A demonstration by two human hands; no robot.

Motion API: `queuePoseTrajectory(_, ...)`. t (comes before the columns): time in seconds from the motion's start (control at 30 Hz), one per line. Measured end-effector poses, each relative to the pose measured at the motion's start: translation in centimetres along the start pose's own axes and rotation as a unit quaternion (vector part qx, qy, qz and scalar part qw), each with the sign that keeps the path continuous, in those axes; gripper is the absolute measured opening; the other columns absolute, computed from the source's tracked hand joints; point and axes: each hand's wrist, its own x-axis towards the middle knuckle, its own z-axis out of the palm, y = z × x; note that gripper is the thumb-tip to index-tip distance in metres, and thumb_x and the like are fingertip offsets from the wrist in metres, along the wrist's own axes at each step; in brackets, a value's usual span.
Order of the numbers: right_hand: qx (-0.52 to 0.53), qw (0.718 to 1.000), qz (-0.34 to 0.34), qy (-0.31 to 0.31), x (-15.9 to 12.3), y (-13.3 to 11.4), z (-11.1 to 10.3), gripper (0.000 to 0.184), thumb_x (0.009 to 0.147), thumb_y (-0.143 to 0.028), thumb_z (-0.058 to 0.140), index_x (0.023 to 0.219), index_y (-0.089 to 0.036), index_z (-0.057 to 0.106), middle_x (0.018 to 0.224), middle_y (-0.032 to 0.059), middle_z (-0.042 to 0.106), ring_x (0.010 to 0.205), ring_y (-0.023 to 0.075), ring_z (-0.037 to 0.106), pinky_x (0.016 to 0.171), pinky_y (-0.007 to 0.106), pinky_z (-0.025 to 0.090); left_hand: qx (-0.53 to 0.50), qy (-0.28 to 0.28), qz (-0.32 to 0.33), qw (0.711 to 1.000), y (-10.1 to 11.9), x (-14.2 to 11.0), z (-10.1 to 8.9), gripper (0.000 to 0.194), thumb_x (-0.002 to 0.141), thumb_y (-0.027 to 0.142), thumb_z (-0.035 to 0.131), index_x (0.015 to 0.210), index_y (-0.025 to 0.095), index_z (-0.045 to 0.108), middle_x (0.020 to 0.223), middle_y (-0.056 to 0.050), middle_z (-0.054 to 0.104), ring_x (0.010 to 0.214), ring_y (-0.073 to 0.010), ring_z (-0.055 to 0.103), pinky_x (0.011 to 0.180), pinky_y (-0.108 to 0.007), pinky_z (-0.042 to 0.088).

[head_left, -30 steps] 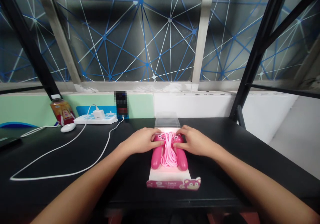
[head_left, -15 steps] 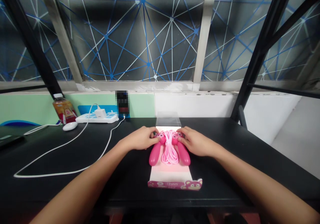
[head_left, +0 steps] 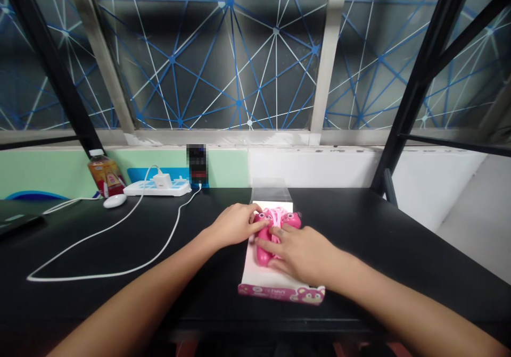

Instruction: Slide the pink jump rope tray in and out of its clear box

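1. Black laptop (head_left: 16, 221), lying flat at the far left of the black surface (head_left: 359, 224).
2. Plastic bottle with white cap and orange contents (head_left: 106, 176), upright against a pale green wall panel (head_left: 51, 173).
3. White computer mouse (head_left: 115, 201), just in front of the bottle.
4. White power strip (head_left: 157, 189) with a white charger (head_left: 162, 181) plugged in. Long white cable (head_left: 91, 234) loops across the surface at front left.
5. Dark upright object (head_left: 197, 165) behind the strip's right end. Pixelated, can't tell what it is.
6. Left hand (head_left: 233, 225), coming in from the left, fingers curled onto the bear-shaped head of the left handle. Touching it, but can't tell if it's actually gripping.
7. Pink jump rope with glossy plastic bear-head handles (head_left: 275, 219), rope bundled between the handles. Sits on a white-and-pink card backing (head_left: 263, 272) with a printed pink bear strip along its near edge, on the surface.
8. Right hand (head_left: 299, 254), open and lying flat over the rope, fingers reaching across to the left handle. Right bear head (head_left: 293, 219) sticks out beyond the fingers, not held.
9. Transparent plastic box (head_left: 271, 191), just behind the card's far edge.
10. Black metal frame bars (head_left: 423, 80) at right, in front of a window with blue and white lines (head_left: 239, 54).
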Motion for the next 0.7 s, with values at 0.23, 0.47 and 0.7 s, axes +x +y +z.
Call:
queuePoseTrajectory(0.23, -0.035, 0.999, -0.018, -0.001, -0.2, 1.0, 1.0, 0.039, 0.093, -0.027, 0.049, 0.132, -0.026, 0.051, 0.107, 0.0104, 0.067, 0.080, 0.0230, 0.063, 0.060, 0.029, 0.044, 0.059, 0.108, 0.020, 0.992, -1.1, 0.8, -0.1, 0.033, 0.094, 0.040, 0.043, 0.119, 0.025, 0.058, 0.107, -0.006, 0.061, 0.100, -0.0227, 0.059, 0.083, -0.034, 0.047)
queuePoseTrajectory(0.47, 0.034, 0.997, -0.073, -0.021, -0.5, 0.7, -1.1, 0.046, 0.094, -0.052, 0.044, 0.130, -0.024, 0.052, 0.105, 0.0091, 0.067, 0.083, 0.0235, 0.063, 0.061, 0.031, 0.042, 0.005, 0.070, 0.044, 0.997, -4.6, 2.1, 0.4, 0.031, 0.087, 0.032, 0.052, 0.116, 0.023, 0.058, 0.144, -0.008, 0.041, 0.127, -0.0263, 0.048, 0.107, -0.039, 0.038)
queuePoseTrajectory(0.7, 0.059, 0.998, -0.023, -0.020, -0.4, 0.6, -0.3, 0.050, 0.095, -0.060, 0.035, 0.128, -0.029, 0.054, 0.109, 0.0072, 0.067, 0.091, 0.0251, 0.063, 0.060, 0.031, 0.045, -0.068, 0.033, 0.059, 0.995, -3.9, 1.8, -0.3, 0.012, 0.084, 0.021, 0.047, 0.090, 0.021, 0.057, 0.096, -0.004, 0.065, 0.095, -0.0207, 0.063, 0.076, -0.029, 0.051)
